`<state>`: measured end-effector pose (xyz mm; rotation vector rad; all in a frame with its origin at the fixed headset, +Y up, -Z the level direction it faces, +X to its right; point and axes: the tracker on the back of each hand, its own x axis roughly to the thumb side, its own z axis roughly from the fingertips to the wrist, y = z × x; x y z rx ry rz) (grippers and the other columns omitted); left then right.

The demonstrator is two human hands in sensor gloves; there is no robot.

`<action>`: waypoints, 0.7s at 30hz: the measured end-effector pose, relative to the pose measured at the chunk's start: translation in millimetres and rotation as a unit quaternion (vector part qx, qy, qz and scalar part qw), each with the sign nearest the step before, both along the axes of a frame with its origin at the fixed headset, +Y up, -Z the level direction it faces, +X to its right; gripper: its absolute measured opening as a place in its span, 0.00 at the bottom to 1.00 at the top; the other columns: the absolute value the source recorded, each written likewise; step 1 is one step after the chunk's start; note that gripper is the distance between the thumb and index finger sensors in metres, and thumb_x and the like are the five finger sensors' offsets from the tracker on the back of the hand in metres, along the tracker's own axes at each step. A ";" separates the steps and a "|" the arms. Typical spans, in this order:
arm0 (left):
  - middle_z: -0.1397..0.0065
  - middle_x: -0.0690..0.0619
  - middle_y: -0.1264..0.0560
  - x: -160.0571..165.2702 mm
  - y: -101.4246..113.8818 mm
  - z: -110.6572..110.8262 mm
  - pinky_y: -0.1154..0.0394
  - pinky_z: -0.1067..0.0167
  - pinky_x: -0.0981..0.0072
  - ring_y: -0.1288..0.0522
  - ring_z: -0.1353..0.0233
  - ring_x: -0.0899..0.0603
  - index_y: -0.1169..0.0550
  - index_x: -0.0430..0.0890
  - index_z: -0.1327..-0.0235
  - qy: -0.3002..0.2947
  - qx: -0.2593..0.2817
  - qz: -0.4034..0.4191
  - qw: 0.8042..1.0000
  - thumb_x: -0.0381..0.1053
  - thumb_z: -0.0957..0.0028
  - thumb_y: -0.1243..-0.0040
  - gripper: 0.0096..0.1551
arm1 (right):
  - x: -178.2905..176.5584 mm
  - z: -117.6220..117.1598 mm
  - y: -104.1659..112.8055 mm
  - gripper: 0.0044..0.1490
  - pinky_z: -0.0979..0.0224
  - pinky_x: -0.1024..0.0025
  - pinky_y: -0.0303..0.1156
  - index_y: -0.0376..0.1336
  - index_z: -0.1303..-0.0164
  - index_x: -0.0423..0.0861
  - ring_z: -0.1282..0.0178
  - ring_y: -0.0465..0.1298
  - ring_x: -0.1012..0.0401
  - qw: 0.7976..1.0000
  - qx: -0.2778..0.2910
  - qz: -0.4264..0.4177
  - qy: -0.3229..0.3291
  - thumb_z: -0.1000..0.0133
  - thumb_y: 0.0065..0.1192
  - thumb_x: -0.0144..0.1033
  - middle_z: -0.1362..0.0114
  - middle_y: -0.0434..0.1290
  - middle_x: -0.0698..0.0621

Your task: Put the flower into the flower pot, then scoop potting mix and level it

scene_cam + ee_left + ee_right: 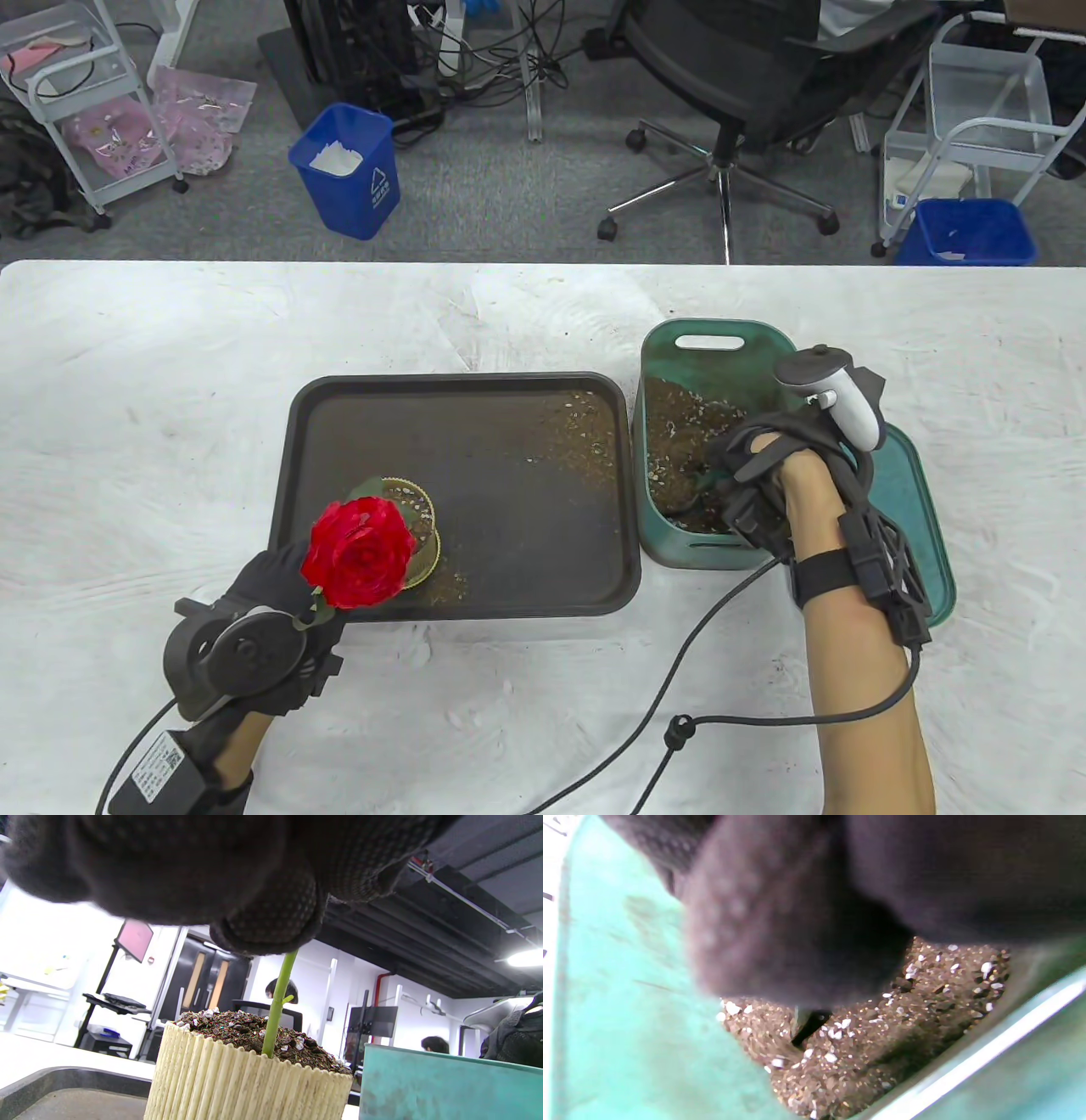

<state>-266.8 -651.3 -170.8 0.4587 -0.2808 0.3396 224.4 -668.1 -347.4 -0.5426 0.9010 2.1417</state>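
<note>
A red flower (pixel 361 552) stands with its green stem (pixel 278 1005) stuck in the ribbed cream flower pot (pixel 246 1082), which is heaped with potting mix (pixel 250 1031). The pot (pixel 420 518) sits at the front left of a dark tray (pixel 509 475). My left hand (pixel 284 586) pinches the stem just under the bloom; its fingers (pixel 267 921) fill the top of the left wrist view. My right hand (pixel 755 475) is down inside the green bin (pixel 721 340) of potting mix (pixel 679 424), curled round a scoop whose dark tip (pixel 808 1022) digs into the mix (pixel 925 993). The hand hides most of the scoop.
The bin's green lid (pixel 920 509) lies under my right forearm. Mix is spilled over the tray's right part (pixel 585 433). A black glove cable (pixel 679 671) loops across the white table front. Beyond the far edge are an office chair (pixel 730 76) and blue bins (pixel 348 170).
</note>
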 end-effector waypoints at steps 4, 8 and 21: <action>0.64 0.52 0.12 -0.2 0.2 0.0 0.15 0.66 0.57 0.14 0.77 0.50 0.13 0.48 0.55 0.000 0.000 0.000 1.000 0.59 0.57 0.37 0.24 | 4.5 2.3 1.2 0.33 0.80 0.64 0.86 0.69 0.46 0.32 0.79 0.87 0.58 0.997 0.035 -0.045 -0.046 0.52 0.62 0.43 0.61 0.84 0.44; 0.64 0.52 0.12 0.1 0.3 0.2 0.15 0.66 0.57 0.14 0.77 0.50 0.13 0.48 0.55 0.000 0.000 -0.001 1.000 0.59 0.56 0.37 0.24 | 12.0 11.1 0.4 0.33 0.79 0.63 0.87 0.68 0.44 0.33 0.77 0.88 0.57 0.988 0.071 -0.093 -0.097 0.52 0.62 0.42 0.60 0.84 0.44; 0.64 0.52 0.12 0.0 0.1 0.1 0.15 0.66 0.57 0.14 0.77 0.50 0.13 0.48 0.55 0.002 0.000 0.002 1.000 0.59 0.56 0.37 0.24 | 26.8 56.0 5.0 0.33 0.78 0.63 0.88 0.68 0.44 0.33 0.77 0.88 0.56 0.933 0.170 -0.245 -0.202 0.52 0.62 0.42 0.59 0.84 0.44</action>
